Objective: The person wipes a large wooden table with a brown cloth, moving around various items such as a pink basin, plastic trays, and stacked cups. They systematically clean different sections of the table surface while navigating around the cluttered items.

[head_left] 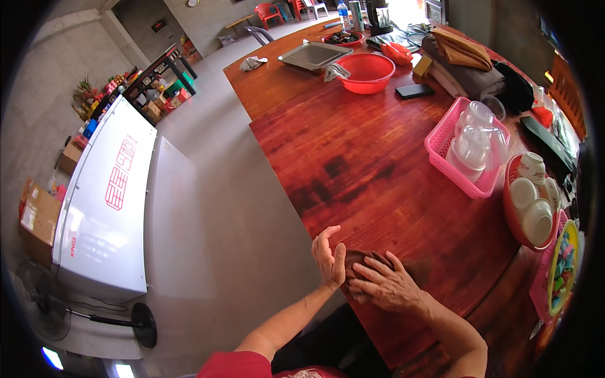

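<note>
A bunched brown cloth [365,256] lies on the near left edge of the reddish wooden table [378,151]. My right hand [386,283] is over it, its fingers bent and pressed around the folds; its palm side is hidden. Just left of the cloth, at the table's edge, my left hand [329,259] is raised with the fingers loosely curved and the thumb apart. Nothing shows in the left hand, and its thumb is close to the cloth.
Along the right side are a pink basket [435,142] of clear plastic bowls, a red bowl [512,217] of white cups and a yellow-rimmed basket [554,302]. Farther off sit a phone [414,91], a red basin [365,74] and a metal tray [315,55]. A white chest freezer [107,208] stands left.
</note>
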A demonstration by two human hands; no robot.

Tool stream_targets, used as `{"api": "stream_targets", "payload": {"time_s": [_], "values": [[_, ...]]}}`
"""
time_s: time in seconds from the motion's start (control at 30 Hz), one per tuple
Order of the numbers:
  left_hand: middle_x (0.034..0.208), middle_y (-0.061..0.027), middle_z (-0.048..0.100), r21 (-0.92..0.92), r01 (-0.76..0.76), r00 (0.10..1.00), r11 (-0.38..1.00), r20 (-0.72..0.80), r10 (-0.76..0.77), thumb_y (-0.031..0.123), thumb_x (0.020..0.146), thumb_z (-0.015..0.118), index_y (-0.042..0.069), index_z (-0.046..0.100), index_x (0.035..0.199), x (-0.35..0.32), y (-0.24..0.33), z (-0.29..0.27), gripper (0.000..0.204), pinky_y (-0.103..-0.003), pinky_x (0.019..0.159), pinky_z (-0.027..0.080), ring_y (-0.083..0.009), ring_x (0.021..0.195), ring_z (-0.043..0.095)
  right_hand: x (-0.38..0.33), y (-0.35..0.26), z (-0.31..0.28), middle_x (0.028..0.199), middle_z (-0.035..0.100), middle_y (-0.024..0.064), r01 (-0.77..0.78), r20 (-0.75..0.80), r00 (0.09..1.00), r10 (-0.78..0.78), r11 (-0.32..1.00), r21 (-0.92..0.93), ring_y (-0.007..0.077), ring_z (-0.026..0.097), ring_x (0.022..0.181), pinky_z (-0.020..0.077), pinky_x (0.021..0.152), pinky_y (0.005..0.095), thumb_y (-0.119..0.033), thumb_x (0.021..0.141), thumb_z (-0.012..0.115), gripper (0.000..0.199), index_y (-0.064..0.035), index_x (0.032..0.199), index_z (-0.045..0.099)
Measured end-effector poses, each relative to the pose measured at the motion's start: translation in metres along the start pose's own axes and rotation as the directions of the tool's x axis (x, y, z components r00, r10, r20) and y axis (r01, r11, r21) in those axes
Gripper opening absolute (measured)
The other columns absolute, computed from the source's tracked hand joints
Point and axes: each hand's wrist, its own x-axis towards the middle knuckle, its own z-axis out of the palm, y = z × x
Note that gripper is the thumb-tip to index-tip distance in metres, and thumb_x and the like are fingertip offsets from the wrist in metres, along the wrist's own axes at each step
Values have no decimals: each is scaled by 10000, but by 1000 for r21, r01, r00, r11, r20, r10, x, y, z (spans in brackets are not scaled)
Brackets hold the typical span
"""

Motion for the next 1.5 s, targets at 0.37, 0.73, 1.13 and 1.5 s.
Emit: {"api": "stream_targets", "payload": {"time_s": [0.37,0.73,1.13,1.5], "values": [[1162,-66,618,145,33,992,989,115,-50,529,945,483,99,598,1147,5,4,-6,489,-410,1093,240,-230,1183,496,-46,-35,-11,1400,514,-25,73,136,987,-84,994,85,200,446,1335,281,1094,517,-358,871,593,401,-247,1256,588],[1513,-145,346,-148,256,899,955,400,-179,673,898,444,53,321,1476,16,3,-32,856,-446,1156,131,-292,1367,264,62,8,20,1438,474,-7,-65,-22,998,64,997,-29,204,398,1360,289,1071,599,-343,855,626,479,-196,1302,540],[1576,-230,131,-395,261,954,881,247,-171,559,899,585,8,288,1472,14,-7,-18,849,-486,1187,113,-342,1480,84,133,35,52,1500,411,6,-277,-70,960,273,959,-59,219,327,1415,212,1128,560,-302,904,526,522,-182,1408,462],[1377,-178,511,-371,473,857,799,405,-320,572,924,526,-8,508,1348,26,-2,-23,718,-410,1127,267,-286,1368,353,46,-13,50,1509,390,-22,-191,-28,981,190,980,-53,217,339,1409,180,1139,538,-285,875,598,553,-293,1404,440]]}}
